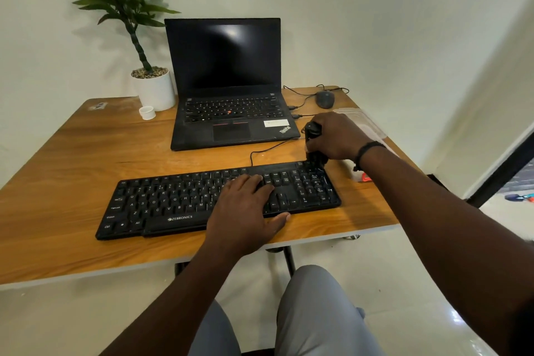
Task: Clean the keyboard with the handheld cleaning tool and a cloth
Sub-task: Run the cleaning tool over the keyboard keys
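A black Zebronics keyboard [173, 202] lies across the front of the wooden table [72, 159]. My left hand [245, 211] rests flat on its right-middle keys, fingers straight, thumb over the front edge. My right hand [332, 136] grips a black handheld cleaning tool [313, 128] upright. The tool's lower end meets the keyboard's far right corner by the number pad. Behind my right wrist lies a pale cloth-like thing [351, 166], mostly hidden.
An open black laptop [228, 95] stands behind the keyboard, a grey mouse [325, 99] and cables to its right. A potted plant [153, 87] and small white cup [147, 112] sit at the back left. A clear plastic tray [364, 121] lies near the right edge.
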